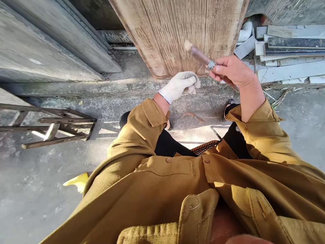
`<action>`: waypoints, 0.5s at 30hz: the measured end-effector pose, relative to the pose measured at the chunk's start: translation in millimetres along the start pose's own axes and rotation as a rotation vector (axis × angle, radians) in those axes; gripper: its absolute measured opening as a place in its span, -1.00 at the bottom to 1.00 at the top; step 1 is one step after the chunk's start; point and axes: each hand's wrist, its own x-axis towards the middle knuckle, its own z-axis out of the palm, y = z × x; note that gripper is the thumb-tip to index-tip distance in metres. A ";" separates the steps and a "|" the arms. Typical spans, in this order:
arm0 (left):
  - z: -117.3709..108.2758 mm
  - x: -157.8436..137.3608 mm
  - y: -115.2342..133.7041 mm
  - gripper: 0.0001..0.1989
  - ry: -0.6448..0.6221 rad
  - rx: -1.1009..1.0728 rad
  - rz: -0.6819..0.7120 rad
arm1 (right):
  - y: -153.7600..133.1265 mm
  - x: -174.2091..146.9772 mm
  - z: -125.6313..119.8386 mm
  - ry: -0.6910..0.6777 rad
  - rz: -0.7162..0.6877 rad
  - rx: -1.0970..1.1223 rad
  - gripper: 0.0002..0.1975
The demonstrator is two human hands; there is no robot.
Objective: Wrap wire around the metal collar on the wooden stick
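Note:
My left hand [179,85], in a white knitted glove, is closed with its fingers curled in. A thin wire [200,69] runs from its fingertips up toward the right hand. My bare right hand [232,70] grips a wooden-handled tool [199,55], held at a slant, its pale blunt end pointing up and left. Silvery wire [211,64] is wound round the handle just beside the right fingers. A brown part of the tool shows below that hand, but its shape is mostly hidden. On the ground between my feet lies a sickle [192,116] with a curved, rusty blade.
A weathered wooden panel [177,37] leans in front of me. Grey boards [45,44] stand at the left, above a wooden frame [63,123] on the concrete. Stacked planks [291,73] and a white pipe [245,32] are at the right. Something yellow [78,182] lies at lower left.

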 end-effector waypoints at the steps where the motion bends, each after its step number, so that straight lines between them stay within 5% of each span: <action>1: 2.4 -0.2 0.2 -0.70 0.016 0.026 -0.037 | -0.2 0.8 1.6 0.098 -0.031 0.027 -0.69; 7: 19.9 -4.5 3.1 -0.82 -0.160 0.280 -0.101 | 20.4 25.6 9.9 0.411 0.050 0.060 -0.69; 10: 25.0 -7.0 6.3 -0.84 -0.263 0.369 -0.094 | 32.7 34.1 9.3 0.504 0.169 -0.172 -0.67; 12: 24.4 -8.0 10.1 -0.84 -0.284 0.372 -0.094 | 36.3 33.9 8.8 0.429 0.247 -0.446 -0.61; 15: 16.2 -7.8 15.1 -0.86 -0.233 0.356 -0.107 | 31.0 26.4 11.1 0.040 0.440 -0.710 -0.55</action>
